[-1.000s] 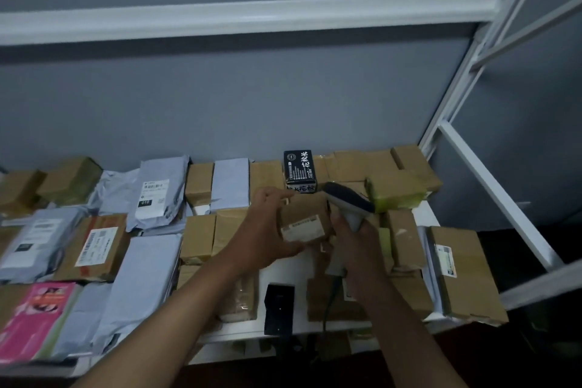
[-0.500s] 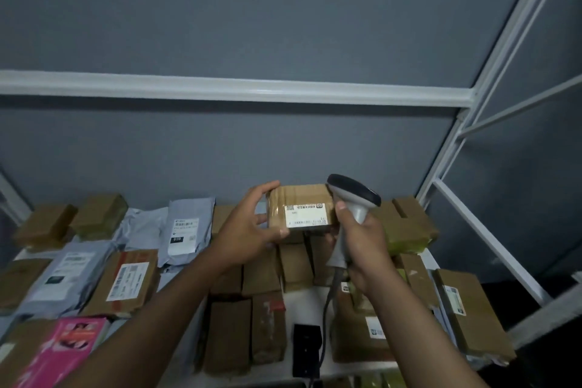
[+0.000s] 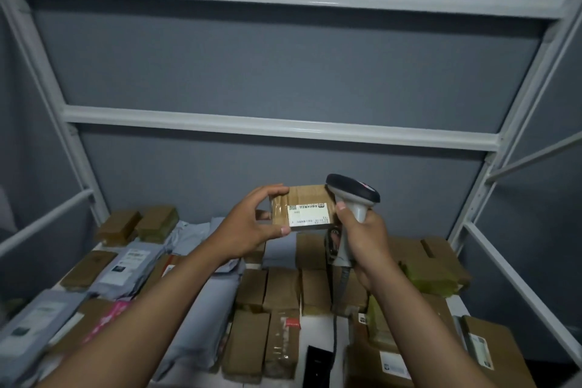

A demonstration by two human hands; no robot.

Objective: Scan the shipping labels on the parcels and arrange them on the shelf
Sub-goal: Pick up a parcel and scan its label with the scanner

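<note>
A small brown cardboard parcel (image 3: 302, 206) is held up in the air above the goods on the surface, in front of the grey back wall, its white shipping label (image 3: 309, 214) turned toward the camera. The left hand (image 3: 248, 227) has it from the left side, its grip pinching the box between the fingers curled over the top edge and the thumb under the bottom edge. Just to the right, the right hand (image 3: 362, 235) has its grip wrapped round the light handle of a barcode scanner (image 3: 352, 198), whose dark head sits level with the parcel's top right corner; its cable (image 3: 335, 334) hangs down to the surface. Below lie rows of brown boxes (image 3: 280, 293), grey poly mailers (image 3: 129, 264) on the left, a pink packet (image 3: 107, 318) and a larger labelled carton (image 3: 491, 353) at the right edge. A white metal shelf frame (image 3: 277, 127) stands around and above it all.
</note>
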